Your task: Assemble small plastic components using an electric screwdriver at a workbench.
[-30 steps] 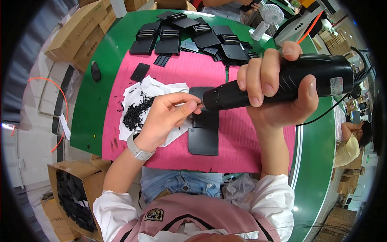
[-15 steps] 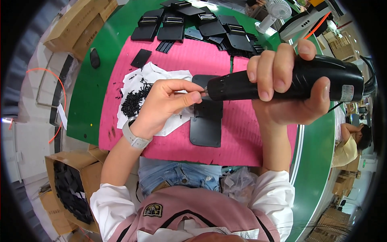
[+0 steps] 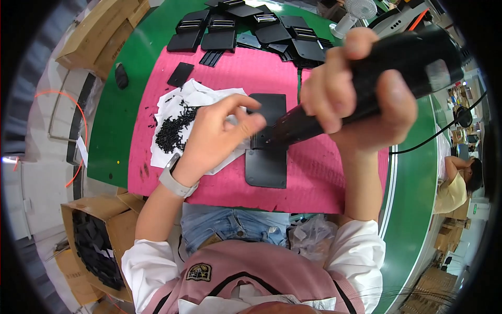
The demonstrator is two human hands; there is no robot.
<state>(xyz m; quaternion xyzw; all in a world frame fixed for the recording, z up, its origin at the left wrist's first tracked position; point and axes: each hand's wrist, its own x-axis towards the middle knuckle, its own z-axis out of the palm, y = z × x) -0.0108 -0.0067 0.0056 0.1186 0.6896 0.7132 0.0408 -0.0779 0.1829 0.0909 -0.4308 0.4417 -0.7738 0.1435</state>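
My right hand (image 3: pixel 361 99) is wrapped round a thick black electric screwdriver (image 3: pixel 408 65), tilted so that its nose points down and left. The nose reaches a black hinged plastic piece (image 3: pixel 266 167) lying on the pink sheet; the bit's tip is hidden, so I cannot tell whether it touches. Just left of the nose is my left hand (image 3: pixel 217 128), its thumb and forefinger apart with nothing visible between them. A heap of small black screws (image 3: pixel 171 135) lies beside that hand on a crumpled white sheet (image 3: pixel 204 94).
The pink corrugated sheet (image 3: pixel 219 196) covers part of a green table (image 3: pixel 112 152). Similar black plastic pieces (image 3: pixel 219 41) crowd its far side, near a small white fan (image 3: pixel 361 9). A flat black plate (image 3: pixel 181 74) lies behind the screws. A carton (image 3: pixel 123 225) of black parts stands at lower left.
The screwdriver has swung from nearly level to nose-down, its nose lowered onto or close above the black piece. My left thumb and forefinger have parted from the screwdriver's tip.
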